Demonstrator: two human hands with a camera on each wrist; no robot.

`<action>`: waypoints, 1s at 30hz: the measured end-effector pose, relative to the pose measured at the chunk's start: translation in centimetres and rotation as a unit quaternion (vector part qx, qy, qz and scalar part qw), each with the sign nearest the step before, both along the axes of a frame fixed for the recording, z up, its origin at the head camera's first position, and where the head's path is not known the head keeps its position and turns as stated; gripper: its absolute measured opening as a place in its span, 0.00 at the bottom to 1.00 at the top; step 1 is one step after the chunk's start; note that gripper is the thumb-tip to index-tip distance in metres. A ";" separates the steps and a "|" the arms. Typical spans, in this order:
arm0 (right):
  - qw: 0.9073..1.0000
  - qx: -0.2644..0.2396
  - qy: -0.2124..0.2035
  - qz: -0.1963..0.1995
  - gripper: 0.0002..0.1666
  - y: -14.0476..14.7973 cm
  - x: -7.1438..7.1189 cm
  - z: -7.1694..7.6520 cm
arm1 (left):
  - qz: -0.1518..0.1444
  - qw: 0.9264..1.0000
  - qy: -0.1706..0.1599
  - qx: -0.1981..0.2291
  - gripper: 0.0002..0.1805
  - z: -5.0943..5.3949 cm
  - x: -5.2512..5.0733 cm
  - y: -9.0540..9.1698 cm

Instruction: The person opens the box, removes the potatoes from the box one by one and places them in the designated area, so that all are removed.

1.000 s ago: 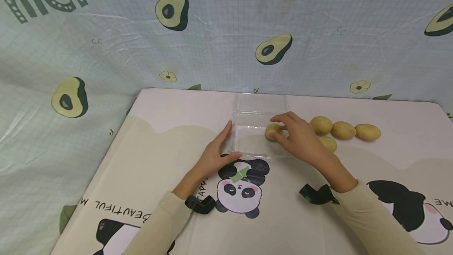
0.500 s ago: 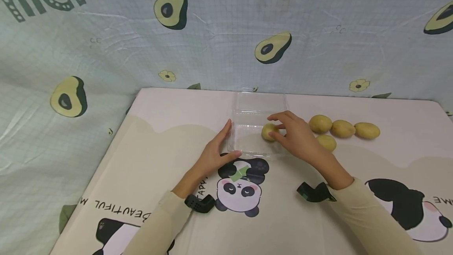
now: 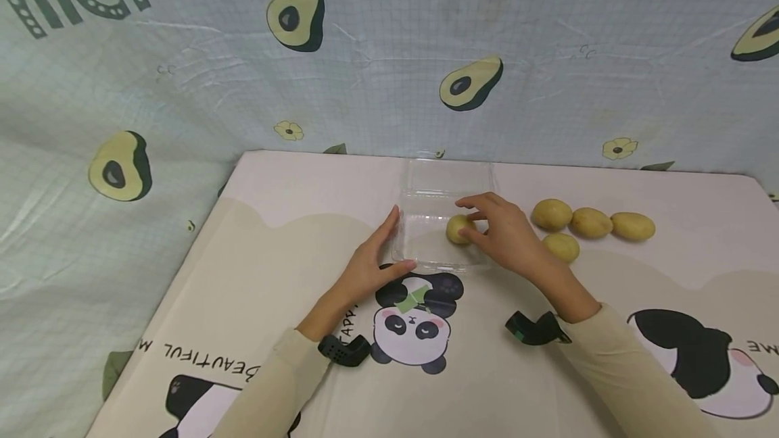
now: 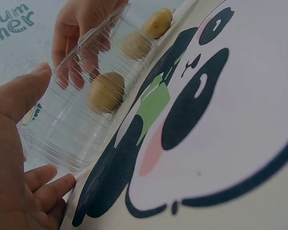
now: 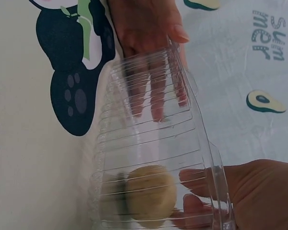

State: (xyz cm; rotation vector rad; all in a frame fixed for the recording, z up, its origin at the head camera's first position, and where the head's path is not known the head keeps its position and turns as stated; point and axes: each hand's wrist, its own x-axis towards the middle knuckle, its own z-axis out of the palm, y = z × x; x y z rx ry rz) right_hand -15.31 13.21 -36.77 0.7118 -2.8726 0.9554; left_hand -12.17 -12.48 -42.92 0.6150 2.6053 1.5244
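Note:
A hinged clear plastic box (image 3: 426, 242) stands with its lid (image 3: 447, 176) laid back toward the wall. My left hand (image 3: 371, 265) touches the box's left side with straight fingers, its thumb at the front left corner. Inside the box my right hand (image 3: 508, 232) holds a small yellow potato (image 3: 458, 230) between thumb and fingers. Through the ribbed wall, the left wrist view shows this potato (image 4: 107, 92) low in the box beside the right hand's fingertips. The right wrist view shows it (image 5: 151, 196) too, with the left hand (image 5: 146, 33) at the far end.
Several more potatoes (image 3: 590, 223) lie on the table right of the box, close to my right hand and forearm. The table (image 3: 292, 249) has a panda-print cover. Behind it hangs an avocado-print sheet (image 3: 377, 73).
The right hand has moved slightly left inside the box, and the potato has gone left with it. The left hand and the box have stayed in place.

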 end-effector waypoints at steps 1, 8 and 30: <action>1.000 0.000 -0.001 0.000 0.27 0.0 0.0 0.0 | -0.001 1.000 0.000 0.000 0.57 0.0 0.0 0.0; 1.000 0.010 -0.008 0.002 0.26 0.0 -0.2 -0.1 | -0.001 1.000 0.000 -0.002 0.57 0.0 0.0 0.0; 0.995 0.076 -0.066 0.029 0.26 -0.5 -0.9 0.1 | 0.000 1.000 -0.002 -0.003 0.56 0.2 0.1 0.0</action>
